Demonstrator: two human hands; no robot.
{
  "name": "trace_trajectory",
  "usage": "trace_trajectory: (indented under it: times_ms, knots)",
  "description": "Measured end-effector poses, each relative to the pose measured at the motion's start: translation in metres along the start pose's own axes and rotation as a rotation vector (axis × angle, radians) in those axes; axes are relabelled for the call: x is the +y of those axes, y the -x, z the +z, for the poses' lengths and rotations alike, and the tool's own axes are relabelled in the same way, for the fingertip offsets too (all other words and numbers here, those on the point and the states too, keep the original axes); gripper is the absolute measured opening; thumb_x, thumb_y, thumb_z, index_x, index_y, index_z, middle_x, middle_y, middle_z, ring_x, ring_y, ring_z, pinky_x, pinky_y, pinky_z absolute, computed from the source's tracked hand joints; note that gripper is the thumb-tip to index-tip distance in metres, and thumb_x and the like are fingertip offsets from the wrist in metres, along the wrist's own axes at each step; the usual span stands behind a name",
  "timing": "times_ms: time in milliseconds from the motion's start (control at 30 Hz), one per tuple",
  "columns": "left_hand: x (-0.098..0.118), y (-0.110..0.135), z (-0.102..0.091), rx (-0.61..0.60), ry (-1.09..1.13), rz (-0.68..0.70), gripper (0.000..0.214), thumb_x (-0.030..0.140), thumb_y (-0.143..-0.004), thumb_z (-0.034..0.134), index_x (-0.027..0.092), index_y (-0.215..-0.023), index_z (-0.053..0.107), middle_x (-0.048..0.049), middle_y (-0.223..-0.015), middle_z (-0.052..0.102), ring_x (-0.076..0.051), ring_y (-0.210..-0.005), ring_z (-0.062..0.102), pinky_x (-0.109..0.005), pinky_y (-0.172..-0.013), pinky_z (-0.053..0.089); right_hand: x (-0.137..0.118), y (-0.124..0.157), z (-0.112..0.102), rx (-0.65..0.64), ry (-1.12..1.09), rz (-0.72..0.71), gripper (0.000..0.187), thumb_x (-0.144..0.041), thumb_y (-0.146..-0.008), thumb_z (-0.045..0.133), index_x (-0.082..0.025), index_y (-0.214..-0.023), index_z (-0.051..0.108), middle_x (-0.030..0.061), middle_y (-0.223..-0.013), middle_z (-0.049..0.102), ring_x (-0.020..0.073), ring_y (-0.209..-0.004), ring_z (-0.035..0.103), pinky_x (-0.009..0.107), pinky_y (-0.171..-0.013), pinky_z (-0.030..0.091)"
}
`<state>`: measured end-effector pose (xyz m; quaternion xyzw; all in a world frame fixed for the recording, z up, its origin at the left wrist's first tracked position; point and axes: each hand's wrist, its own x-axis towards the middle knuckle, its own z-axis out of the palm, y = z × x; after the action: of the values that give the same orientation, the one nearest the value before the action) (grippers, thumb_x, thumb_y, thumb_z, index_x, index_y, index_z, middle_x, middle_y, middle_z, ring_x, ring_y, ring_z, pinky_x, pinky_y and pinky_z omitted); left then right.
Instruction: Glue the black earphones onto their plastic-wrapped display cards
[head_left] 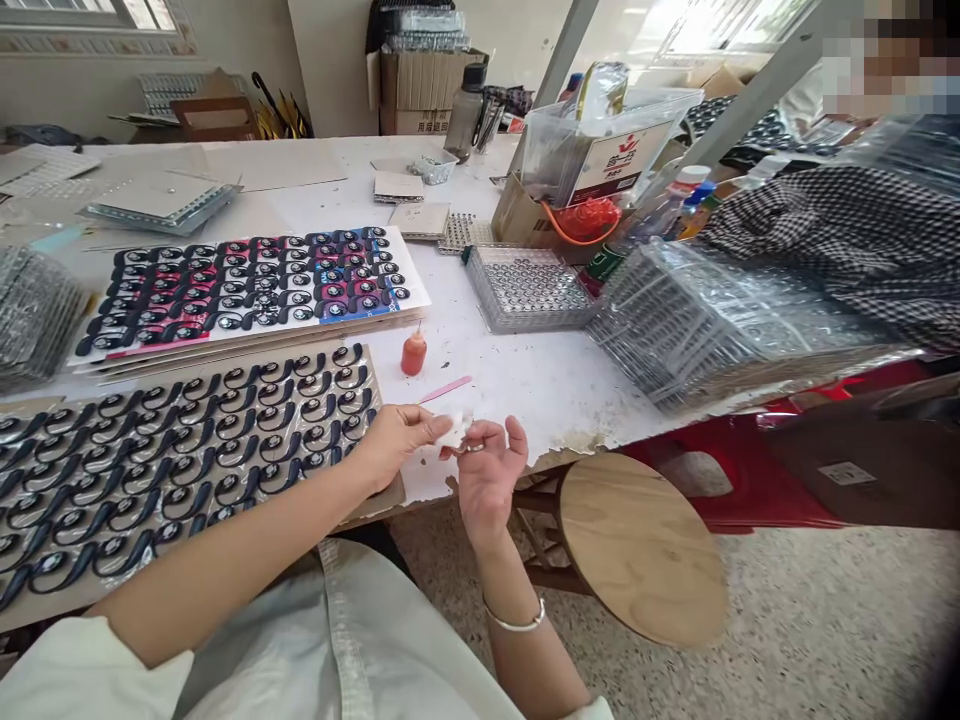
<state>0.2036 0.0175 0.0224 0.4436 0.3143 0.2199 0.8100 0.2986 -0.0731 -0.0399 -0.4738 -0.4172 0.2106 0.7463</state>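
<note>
The left grip (pixel 394 440) pinches a small white piece (pixel 455 430) between thumb and fingers, just over the front edge of the bench (pixel 525 390). The right grip (pixel 491 475) is close against it, palm turned up, its nearer fingers bent in to the white piece and the others loosely curled; I cannot tell whether it grasps the piece too or something hidden beneath it. The white piece sits between the two grips (it looks soft, like tissue or cloth, though it is too small to be sure).

Just beyond the left grip lies a pink strip (pixel 445 389), and a little farther beyond it a small red bottle (pixel 413 355) stands upright with a thin tip. To the left of the left grip, rows of dark curved pieces (pixel 175 495) cover a brown cardboard sheet (pixel 388 487); behind that, a printed sheet (pixel 409 265) carries more such rows. Beyond the right grip, off to its right, is a clear tray (pixel 525 285) of small round pieces, with stacked plastic packs (pixel 705 310) farther right. A round wooden stool (pixel 645 550) stands to the right grip's right, below the bench.
</note>
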Motion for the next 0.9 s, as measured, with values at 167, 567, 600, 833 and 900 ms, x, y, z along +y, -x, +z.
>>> trace_trajectory:
  times_ms: [167, 567, 600, 833, 900]
  knots:
    - [-0.001, 0.002, -0.003, 0.038, -0.291, -0.023, 0.049, 0.059, -0.063, 0.076, 0.014, -0.068, 0.058, 0.0039, -0.055, 0.053, -0.007, -0.050, 0.043, -0.021, -0.052, 0.032, 0.009, 0.005, -0.008, -0.138, 0.279, -0.126, 0.086, -0.079, -0.076, 0.033, -0.035, -0.144, 0.003, 0.0118, -0.119, 0.036, 0.0266, -0.105, 0.046, 0.045, -0.084, 0.047]
    - [-0.035, 0.012, 0.022, 0.209, -0.124, 0.169, 0.057, 0.062, -0.073, 0.066, 0.017, -0.051, 0.040, 0.0062, -0.047, 0.035, -0.005, -0.047, 0.029, -0.021, -0.046, 0.023, 0.018, 0.009, 0.002, -0.010, 0.322, -0.196, 0.081, -0.072, -0.081, 0.037, -0.038, -0.146, 0.005, 0.0111, -0.128, 0.031, 0.0272, -0.113, 0.047, 0.049, -0.089, 0.048]
    - [-0.038, 0.012, 0.024, 0.227, -0.087, 0.173, 0.057, 0.062, -0.074, 0.066, 0.016, -0.052, 0.040, 0.0064, -0.047, 0.033, -0.005, -0.048, 0.029, -0.020, -0.046, 0.023, 0.018, 0.008, 0.005, 0.014, 0.281, -0.217, 0.078, -0.072, -0.082, 0.034, -0.037, -0.146, 0.009, 0.0109, -0.126, 0.032, 0.0267, -0.111, 0.047, 0.048, -0.088, 0.048]
    - [-0.033, 0.014, 0.038, 0.302, 0.165, 0.150, 0.061, 0.063, -0.065, 0.074, 0.016, -0.051, 0.038, 0.0069, -0.050, 0.028, -0.003, -0.048, 0.026, -0.019, -0.045, 0.021, 0.016, 0.002, 0.013, 0.067, 0.160, -0.297, 0.074, -0.067, -0.081, 0.041, -0.034, -0.144, 0.020, 0.0102, -0.121, 0.037, 0.0258, -0.107, 0.045, 0.046, -0.087, 0.045]
    - [-0.030, 0.013, 0.041, 0.314, 0.253, 0.113, 0.063, 0.066, -0.058, 0.077, 0.016, -0.052, 0.039, 0.0076, -0.051, 0.028, -0.002, -0.046, 0.025, -0.018, -0.043, 0.020, 0.016, 0.001, 0.013, 0.069, 0.183, -0.325, 0.074, -0.065, -0.082, 0.042, -0.032, -0.144, 0.020, 0.0109, -0.118, 0.040, 0.0260, -0.107, 0.046, 0.043, -0.083, 0.047]
